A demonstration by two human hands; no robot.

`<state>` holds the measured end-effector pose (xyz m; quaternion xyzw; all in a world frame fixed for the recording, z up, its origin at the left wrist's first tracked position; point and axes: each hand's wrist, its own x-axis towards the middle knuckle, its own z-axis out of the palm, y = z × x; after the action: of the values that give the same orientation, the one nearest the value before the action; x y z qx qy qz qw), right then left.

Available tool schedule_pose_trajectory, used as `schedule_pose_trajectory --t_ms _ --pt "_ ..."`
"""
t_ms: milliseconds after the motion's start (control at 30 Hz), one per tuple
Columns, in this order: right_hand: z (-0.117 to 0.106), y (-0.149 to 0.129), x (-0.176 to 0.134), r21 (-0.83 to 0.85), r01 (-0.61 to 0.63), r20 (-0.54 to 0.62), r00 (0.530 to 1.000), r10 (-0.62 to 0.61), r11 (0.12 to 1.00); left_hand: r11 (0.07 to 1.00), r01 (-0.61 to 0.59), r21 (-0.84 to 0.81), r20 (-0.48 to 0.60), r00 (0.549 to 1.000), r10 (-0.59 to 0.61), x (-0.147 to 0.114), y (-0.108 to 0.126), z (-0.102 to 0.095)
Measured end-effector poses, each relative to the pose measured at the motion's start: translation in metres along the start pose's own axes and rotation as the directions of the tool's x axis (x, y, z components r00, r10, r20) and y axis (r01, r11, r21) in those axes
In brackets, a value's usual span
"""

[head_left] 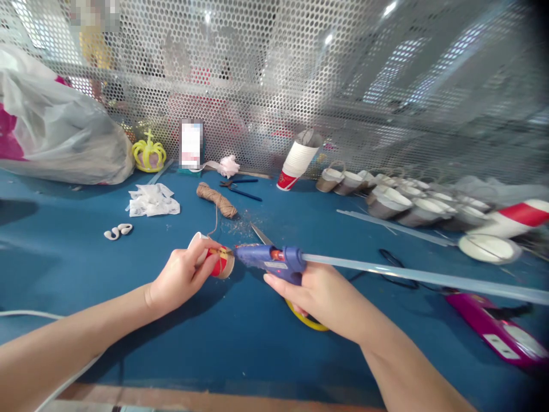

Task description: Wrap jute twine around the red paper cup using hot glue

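My left hand (182, 280) is closed around a red and white paper cup (226, 269) tipped on its side. A strand of twine runs from the cup to a brown twine bundle (217, 200) lying behind it. My right hand (328, 294) grips a blue hot glue gun (257, 256), its nozzle right at the cup by my left fingertips. From the gun's back a long clear glue stick (386, 272) sticks out to the right. Scissors with yellow handles (309, 322) lie partly hidden beneath the gun and right hand.
Pliers (242, 190), crumpled white wrapping (153, 200) and a white earbud-like pair (118, 231) lie on the blue table (257, 355). A cup stack (299, 157) leans by the mesh screen. Several twine-wrapped cups (388, 201) and a magenta power strip (493, 329) are at right.
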<state>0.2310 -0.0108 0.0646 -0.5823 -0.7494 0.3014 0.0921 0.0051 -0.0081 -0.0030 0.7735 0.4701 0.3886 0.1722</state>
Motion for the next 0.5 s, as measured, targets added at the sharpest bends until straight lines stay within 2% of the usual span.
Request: schedule_pose_trajectory --t_ms 267,500 --pt "0.001 -0.012 0.013 0.044 0.06 -0.023 0.998 -0.059 0.997 0.998 -0.035 0.053 0.01 0.999 0.035 -0.003 0.0 -0.001" --pt "0.0 -0.002 0.002 0.035 0.022 0.01 1.0 -0.022 0.999 0.999 0.005 0.033 0.009 1.0 -0.005 -0.001 -0.002 0.0"
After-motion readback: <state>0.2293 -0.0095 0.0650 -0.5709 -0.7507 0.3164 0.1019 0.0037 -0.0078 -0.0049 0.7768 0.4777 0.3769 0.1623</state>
